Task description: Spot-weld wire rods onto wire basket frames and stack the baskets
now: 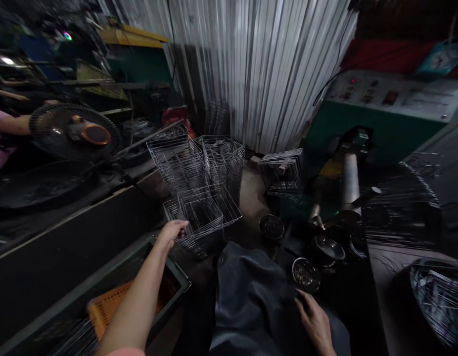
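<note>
My left hand [174,232] reaches forward, its fingers closed on the near left corner of a thin wire frame [205,217]. That frame lies over a stack of similar wire frames. Behind it stand two taller stacks of wire frames [177,160]. Low at the right, my right hand [312,316] hangs beside the dark apron [254,291] over my lap, fingers apart and holding nothing. A round metal bowl with small pieces [306,274] sits just beyond the right hand.
At left are a fan [75,131], a person's arm [14,123] and an orange crate [106,306]. A green machine [385,128] with a metal cylinder stands at right, near more bowls [271,227] and a bin of wire pieces [442,301]. Corrugated metal [262,64] rises behind.
</note>
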Demonstrator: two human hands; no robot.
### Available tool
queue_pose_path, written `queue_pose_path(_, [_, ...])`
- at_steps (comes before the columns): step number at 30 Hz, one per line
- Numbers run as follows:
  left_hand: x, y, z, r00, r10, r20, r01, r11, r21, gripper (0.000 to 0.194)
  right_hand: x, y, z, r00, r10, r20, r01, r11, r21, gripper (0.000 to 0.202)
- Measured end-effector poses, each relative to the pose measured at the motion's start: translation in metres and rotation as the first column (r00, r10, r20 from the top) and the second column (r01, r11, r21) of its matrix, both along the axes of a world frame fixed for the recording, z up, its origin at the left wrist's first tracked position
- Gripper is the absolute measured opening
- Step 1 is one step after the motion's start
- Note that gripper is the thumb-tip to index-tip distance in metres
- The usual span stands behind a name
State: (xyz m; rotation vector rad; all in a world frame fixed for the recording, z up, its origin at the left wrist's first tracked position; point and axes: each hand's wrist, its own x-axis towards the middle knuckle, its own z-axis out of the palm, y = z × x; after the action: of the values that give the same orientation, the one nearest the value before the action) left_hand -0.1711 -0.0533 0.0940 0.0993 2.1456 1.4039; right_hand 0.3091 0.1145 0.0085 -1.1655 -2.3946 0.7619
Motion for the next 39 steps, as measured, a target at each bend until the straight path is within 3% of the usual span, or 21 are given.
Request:
queue_pose_path(5, [-0.026, -0.007, 0.014, 0.988, 0.105, 0.109, -0.118, 0.986, 0.118, 0.027, 0.0, -0.001, 0.002, 1.0, 0.001, -0.014, -0.001, 1.0, 0.023, 0.031])
queue_pose_path(9, [-0.03, 0.001, 0.011, 0.977, 0.118, 0.179, -0.143, 0.981, 0.133, 0.024, 0.002, -0.003, -0.003, 1.0, -0.015, -0.007, 0.015, 1.0, 0.019, 0.031])
queue_pose_path(14, [-0.031, 0.011, 0.005, 0.974, 0.124, 0.189, -0.147, 0.983, 0.111, 0.025, -0.018, 0.011, -0.001, 0.991, -0.113, -0.068, 0.1, 0.981, -0.164, 0.033])
queue_pose_path(17, [-0.033, 0.01, 0.004, 0.978, 0.114, 0.174, -0.134, 0.985, 0.108, 0.028, -0.071, 0.032, 0.021, 0.973, -0.089, -0.211, 0.036, 0.969, -0.244, 0.037])
queue_pose_path(20, [-0.034, 0.007, 0.003, 0.983, 0.092, 0.157, -0.111, 0.987, 0.117, 0.031, -0.156, 0.053, 0.053, 0.96, 0.036, -0.279, -0.107, 0.964, -0.244, 0.033])
queue_pose_path(22, [-0.036, 0.006, 0.003, 0.987, 0.075, 0.14, -0.093, 0.988, 0.127, 0.035, -0.218, 0.061, 0.069, 0.972, 0.059, -0.226, -0.135, 0.931, -0.338, 0.029])
queue_pose_path(25, [-0.04, 0.005, 0.002, 0.993, 0.046, 0.112, -0.06, 0.989, 0.132, 0.04, -0.296, 0.066, 0.079, 0.977, 0.087, -0.195, -0.164, 0.891, -0.424, 0.026])
queue_pose_path(27, [-0.043, 0.006, 0.002, 0.995, 0.026, 0.093, -0.038, 0.989, 0.14, 0.043, -0.33, 0.067, 0.077, 0.978, 0.088, -0.191, -0.171, 0.863, -0.476, 0.027])
queue_pose_path(31, [-0.045, 0.005, 0.006, 0.997, -0.019, 0.069, 0.005, 0.98, 0.197, 0.049, -0.353, 0.072, 0.078, 0.98, 0.04, -0.195, -0.14, 0.837, -0.53, 0.027])
queue_pose_path(36, [-0.045, -0.01, 0.019, 0.995, -0.063, 0.083, 0.035, 0.952, 0.305, 0.051, -0.357, 0.078, 0.103, 0.966, 0.026, -0.256, -0.159, 0.842, -0.515, 0.029])
queue_pose_path(39, [-0.051, -0.028, 0.02, 0.996, -0.032, 0.087, 0.001, 0.942, 0.336, 0.052, -0.373, 0.07, 0.115, 0.948, 0.068, -0.31, -0.22, 0.847, -0.485, 0.027])
